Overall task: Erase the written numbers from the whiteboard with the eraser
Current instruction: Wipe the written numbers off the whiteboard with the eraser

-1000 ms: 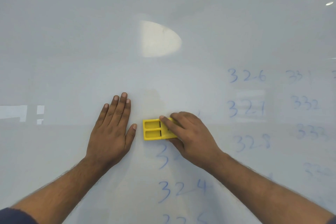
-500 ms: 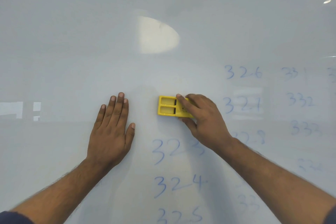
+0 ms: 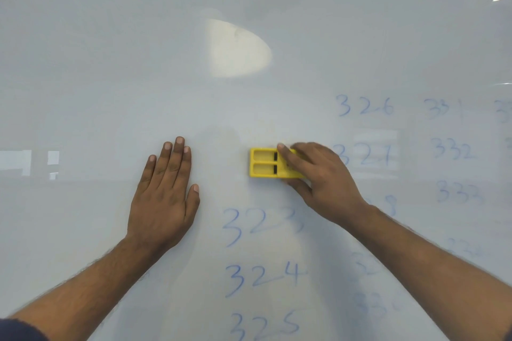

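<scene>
Glossy whiteboard [image 3: 110, 63] fills view. Right hand [image 3: 318, 177] fingers pinch the eraser [image 3: 263, 162] above 323 [image 3: 260, 223]; left hand [image 3: 166, 194] lies flat, fingers together. Eraser looks light, rigid plastic; grip its long edges.

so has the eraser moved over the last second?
Yes. The yellow eraser went up and right: it was beside the left hand over the 323; now it sits clear above it, near the 327.
</scene>
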### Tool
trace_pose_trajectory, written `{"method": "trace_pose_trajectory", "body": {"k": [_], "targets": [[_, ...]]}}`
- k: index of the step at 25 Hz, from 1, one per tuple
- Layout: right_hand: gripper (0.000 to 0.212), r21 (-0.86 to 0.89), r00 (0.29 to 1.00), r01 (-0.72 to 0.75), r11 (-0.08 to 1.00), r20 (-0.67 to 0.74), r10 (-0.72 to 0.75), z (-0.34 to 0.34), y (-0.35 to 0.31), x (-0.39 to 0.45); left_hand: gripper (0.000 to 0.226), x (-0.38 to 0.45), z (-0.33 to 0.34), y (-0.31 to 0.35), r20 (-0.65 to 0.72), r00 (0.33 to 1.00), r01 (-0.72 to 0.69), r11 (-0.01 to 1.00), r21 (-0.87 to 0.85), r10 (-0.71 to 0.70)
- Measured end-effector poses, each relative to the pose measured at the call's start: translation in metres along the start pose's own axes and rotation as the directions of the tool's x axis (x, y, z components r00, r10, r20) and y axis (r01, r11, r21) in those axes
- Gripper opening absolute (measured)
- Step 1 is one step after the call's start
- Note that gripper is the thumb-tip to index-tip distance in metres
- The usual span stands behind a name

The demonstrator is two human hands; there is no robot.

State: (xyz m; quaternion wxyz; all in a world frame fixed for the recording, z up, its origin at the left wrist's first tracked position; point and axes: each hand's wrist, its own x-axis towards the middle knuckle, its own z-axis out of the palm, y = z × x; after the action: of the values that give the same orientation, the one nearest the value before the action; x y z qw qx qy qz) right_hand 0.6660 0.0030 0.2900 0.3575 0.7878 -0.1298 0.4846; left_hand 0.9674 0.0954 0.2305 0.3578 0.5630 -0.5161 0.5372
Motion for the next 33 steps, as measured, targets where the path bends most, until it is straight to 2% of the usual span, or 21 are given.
{"method": "trace_pose_trajectory", "body": {"k": [3, 7, 11, 15, 18, 22, 26, 28, 31, 33], "targets": [[0.054, 0.044, 0.998, -0.053, 0.998, -0.039, 0.054, 0.010, -0.015, 0.011, 0.066, -0.004, 0.001, 0.004, 0.006, 1.000, 0.007, 1.000, 0.004, -0.007], [0.050, 0.060, 0.997, 0.078, 0.995, 0.000, -0.078, 0.023, -0.030, -0.034, 0.066, -0.013, 0.001, 0.011, 0.024, 0.999, 0.029, 1.000, -0.007, -0.029], [0.047, 0.037, 0.991, 0.116, 0.993, 0.061, -0.118, 0.017, -0.018, -0.075, 0.066, -0.017, 0.002, 0.012, 0.037, 0.999, 0.035, 0.999, -0.002, -0.034], [0.048, 0.040, 1.000, -0.002, 0.999, -0.005, 0.002, 0.005, 0.001, -0.055, 0.068, -0.025, 0.003, 0.017, 0.053, 0.998, 0.045, 0.999, 0.013, -0.045], [0.053, 0.100, 0.995, -0.085, 0.991, -0.035, 0.089, 0.012, -0.014, -0.041, 0.067, -0.035, 0.005, 0.024, 0.054, 0.996, 0.067, 0.998, 0.008, -0.067], [0.047, 0.115, 0.998, 0.053, 0.992, 0.026, -0.056, 0.024, -0.036, -0.073, 0.068, -0.043, 0.006, 0.024, 0.063, 0.996, 0.059, 0.998, 0.002, -0.059], [0.045, 0.083, 0.987, 0.126, 0.988, 0.088, -0.134, 0.015, -0.020, -0.102, 0.068, -0.050, 0.005, 0.024, 0.077, 0.996, 0.037, 0.999, 0.015, -0.038], [0.044, 0.076, 0.994, 0.079, 0.994, 0.073, -0.084, 0.012, -0.011, -0.098, 0.068, -0.053, 0.005, 0.025, 0.079, 0.996, 0.039, 0.999, 0.012, -0.040], [0.048, 0.117, 0.997, -0.072, 0.990, 0.002, 0.072, 0.014, -0.012, -0.074, 0.068, -0.056, 0.007, 0.026, 0.073, 0.997, 0.038, 0.999, 0.013, -0.039], [0.049, 0.141, 0.996, -0.082, 0.987, -0.020, 0.086, 0.021, -0.024, -0.067, 0.068, -0.058, 0.009, 0.026, 0.068, 0.997, 0.033, 0.999, 0.013, -0.033]]}}
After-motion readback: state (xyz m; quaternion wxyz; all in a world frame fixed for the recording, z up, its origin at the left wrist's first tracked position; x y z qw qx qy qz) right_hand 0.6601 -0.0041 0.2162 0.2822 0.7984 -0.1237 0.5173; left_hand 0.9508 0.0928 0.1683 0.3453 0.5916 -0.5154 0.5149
